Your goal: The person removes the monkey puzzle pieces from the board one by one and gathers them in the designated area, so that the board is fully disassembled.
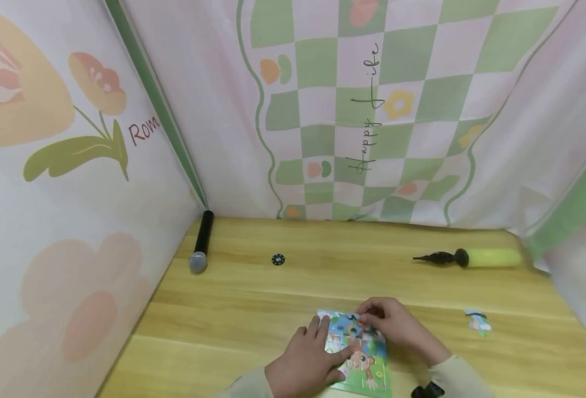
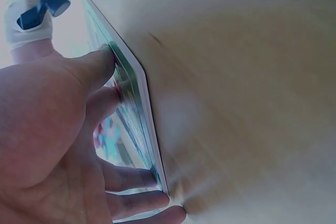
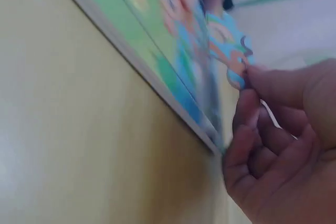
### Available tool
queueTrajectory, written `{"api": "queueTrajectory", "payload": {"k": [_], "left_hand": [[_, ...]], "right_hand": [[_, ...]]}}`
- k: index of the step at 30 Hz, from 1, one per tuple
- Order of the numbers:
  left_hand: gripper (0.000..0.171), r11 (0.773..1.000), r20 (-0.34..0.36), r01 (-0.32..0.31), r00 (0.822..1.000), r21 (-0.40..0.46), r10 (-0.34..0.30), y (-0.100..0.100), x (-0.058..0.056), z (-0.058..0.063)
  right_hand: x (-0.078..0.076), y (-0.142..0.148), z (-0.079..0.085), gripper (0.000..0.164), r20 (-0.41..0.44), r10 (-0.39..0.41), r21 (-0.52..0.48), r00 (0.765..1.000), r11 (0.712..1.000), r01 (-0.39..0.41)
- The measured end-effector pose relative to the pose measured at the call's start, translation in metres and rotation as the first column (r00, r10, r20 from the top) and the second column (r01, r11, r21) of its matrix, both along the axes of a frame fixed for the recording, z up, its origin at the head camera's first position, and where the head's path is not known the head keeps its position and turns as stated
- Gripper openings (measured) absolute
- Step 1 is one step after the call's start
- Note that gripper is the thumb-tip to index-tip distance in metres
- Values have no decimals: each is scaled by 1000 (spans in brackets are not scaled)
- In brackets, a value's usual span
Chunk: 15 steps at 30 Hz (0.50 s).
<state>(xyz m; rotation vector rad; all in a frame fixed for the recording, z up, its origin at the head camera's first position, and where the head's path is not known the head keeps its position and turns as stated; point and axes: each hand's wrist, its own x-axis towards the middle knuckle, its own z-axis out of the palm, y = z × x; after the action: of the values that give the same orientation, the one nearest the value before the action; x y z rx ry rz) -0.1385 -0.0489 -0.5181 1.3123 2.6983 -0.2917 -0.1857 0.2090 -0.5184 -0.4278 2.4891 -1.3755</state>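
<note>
A colourful jigsaw puzzle board [image 1: 372, 381] with a cartoon animal lies flat on the wooden table. My left hand [image 1: 307, 356] rests across its left side with fingers spread; in the left wrist view the thumb and fingertips touch the board's edge [image 2: 143, 85]. Over the far right corner of the board, my right hand [image 1: 390, 320] pinches a puzzle piece [image 3: 231, 45] between thumb and index finger. That piece, blue with orange and a dark curl, is held tilted above the board in the right wrist view. Another puzzle piece [image 1: 479, 322] lies on the table to the right.
At the back left lies a black microphone [image 1: 202, 243] with a grey head. A round black chip [image 1: 278, 259] sits near it. A yellow hand pump [image 1: 489, 257] with a black nozzle lies at the back right. Printed curtains [image 1: 318, 110] border the wooden table [image 1: 213, 320].
</note>
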Motion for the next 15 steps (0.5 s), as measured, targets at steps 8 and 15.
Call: {"api": "queueTrajectory", "payload": {"k": [8, 15], "left_hand": [[59, 1000, 14, -12, 1000, 14, 12, 1, 1, -1], [59, 1000, 4, -20, 1000, 1, 20, 0, 2, 1]], "right_hand": [[-5, 61, 22, 18, -2, -35, 45, 999, 998, 35], [0, 132, 21, 17, -47, -140, 231, 989, 962, 147]]}}
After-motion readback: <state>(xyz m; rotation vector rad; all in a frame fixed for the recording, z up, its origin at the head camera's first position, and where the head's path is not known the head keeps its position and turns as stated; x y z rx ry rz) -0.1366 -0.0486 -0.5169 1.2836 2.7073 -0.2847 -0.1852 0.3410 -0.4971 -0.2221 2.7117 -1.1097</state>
